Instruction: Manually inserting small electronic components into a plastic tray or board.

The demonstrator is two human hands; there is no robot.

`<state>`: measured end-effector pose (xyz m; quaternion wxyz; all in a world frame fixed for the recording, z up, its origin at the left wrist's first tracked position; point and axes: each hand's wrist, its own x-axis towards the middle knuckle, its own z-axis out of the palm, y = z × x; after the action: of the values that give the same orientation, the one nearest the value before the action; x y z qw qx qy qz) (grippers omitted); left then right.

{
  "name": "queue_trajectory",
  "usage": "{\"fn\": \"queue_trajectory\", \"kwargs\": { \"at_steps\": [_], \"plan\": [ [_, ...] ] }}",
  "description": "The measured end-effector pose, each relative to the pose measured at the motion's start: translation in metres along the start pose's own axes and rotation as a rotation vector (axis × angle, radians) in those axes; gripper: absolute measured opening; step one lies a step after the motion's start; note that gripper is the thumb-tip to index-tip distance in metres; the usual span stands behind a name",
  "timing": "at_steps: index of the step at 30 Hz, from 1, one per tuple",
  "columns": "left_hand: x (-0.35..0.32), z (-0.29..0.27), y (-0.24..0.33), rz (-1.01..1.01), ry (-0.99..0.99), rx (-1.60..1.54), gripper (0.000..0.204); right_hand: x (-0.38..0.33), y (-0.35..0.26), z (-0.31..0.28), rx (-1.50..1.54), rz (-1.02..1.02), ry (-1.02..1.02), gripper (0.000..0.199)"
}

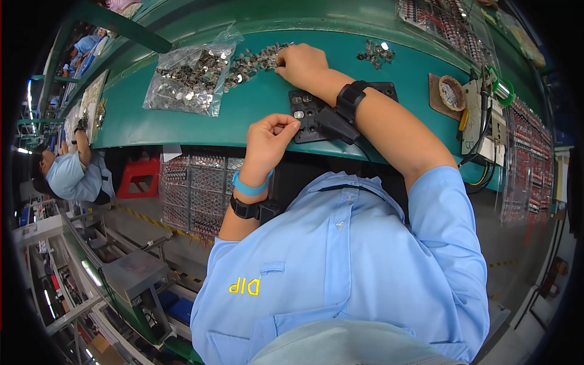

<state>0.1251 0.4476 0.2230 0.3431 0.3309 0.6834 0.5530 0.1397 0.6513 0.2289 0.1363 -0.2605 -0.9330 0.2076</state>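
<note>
My right hand reaches over the bench with its fingers curled down at the right end of a loose pile of small silvery metal parts. What its fingertips grip is hidden. My left hand, with a blue band and a black strap at the wrist, is closed in a pinch beside the black block fixture. Anything between that thumb and finger is too small to make out. A few shiny metal pieces sit in the fixture's recesses. My right forearm and its black wrist device cover part of the fixture.
An open clear plastic bag of the same parts lies left on the green bench. A smaller heap lies far right. Further right are a bowl, a solder wire spool and a cabled box. Another person works at far left.
</note>
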Motion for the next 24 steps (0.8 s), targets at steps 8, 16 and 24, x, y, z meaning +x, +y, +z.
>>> {"fn": "queue_trajectory", "kwargs": {
  "at_steps": [8, 16, 24],
  "plan": [
    [-0.008, 0.016, -0.01, 0.046, 0.119, 0.086, 0.012, 0.003, -0.003, 0.006, -0.004, -0.006, 0.022, 0.016],
    [-0.014, 0.01, 0.001, 0.045, 0.154, 0.28, 0.013, -0.001, 0.0, 0.007, 0.048, -0.042, 0.053, 0.019],
    [-0.003, 0.007, -0.004, 0.077, 0.169, 0.228, 0.022, 0.002, -0.006, 0.011, 0.081, -0.01, 0.037, 0.021]
  ]
}}
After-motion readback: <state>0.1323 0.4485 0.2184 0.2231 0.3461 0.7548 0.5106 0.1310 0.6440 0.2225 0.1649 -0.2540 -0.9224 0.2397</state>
